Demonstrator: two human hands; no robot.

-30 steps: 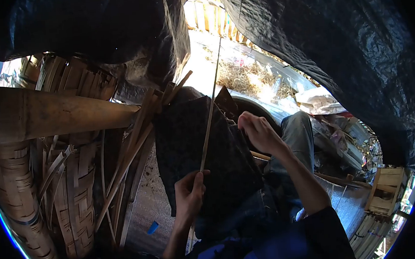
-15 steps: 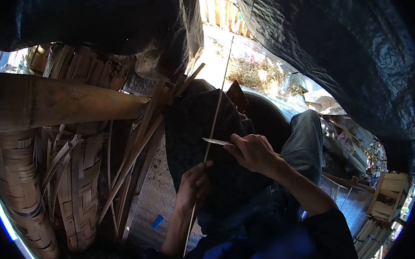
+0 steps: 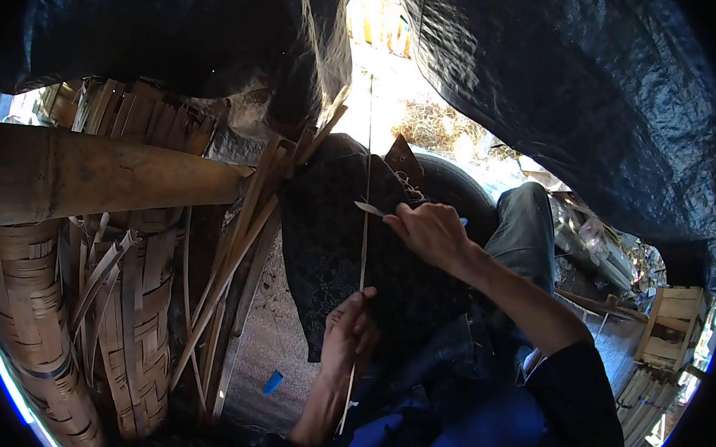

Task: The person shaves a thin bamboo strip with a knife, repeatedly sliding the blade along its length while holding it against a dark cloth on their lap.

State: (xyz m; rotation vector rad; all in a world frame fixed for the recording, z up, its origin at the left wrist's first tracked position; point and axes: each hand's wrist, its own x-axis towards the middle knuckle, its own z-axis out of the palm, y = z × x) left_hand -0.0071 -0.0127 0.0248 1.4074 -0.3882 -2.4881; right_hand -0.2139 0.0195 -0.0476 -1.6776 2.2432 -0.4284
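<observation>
Knife point(image 3: 368, 209) in our right hand point(image 3: 436, 233), its blade apparently against the thin strip point(image 3: 366, 256) that our left hand point(image 3: 349, 333) pinches, above the dark cloth point(image 3: 326, 234) over our lap.

A strip point(image 3: 366, 260) runs lengthwise over a cloth point(image 3: 325, 225) on a seated person's lap, between stacked basketry at left and a crate point(image 3: 673, 327) at right.
The left hand point(image 3: 348, 332) is on the strip's near part; the right hand point(image 3: 434, 233), farther forward, holds a knife point(image 3: 369, 209) across it. At left, a pole point(image 3: 125, 170) reaches in from the edge above woven baskets point(image 3: 32, 317), its end beside leaning slats point(image 3: 234, 268). A scrap point(image 3: 273, 382) lies on the floor point(image 3: 259, 348) between slats and left forearm. Straw point(image 3: 438, 128) lies ahead, beyond the lap; sheeting point(image 3: 579, 87) hangs at upper right.
</observation>
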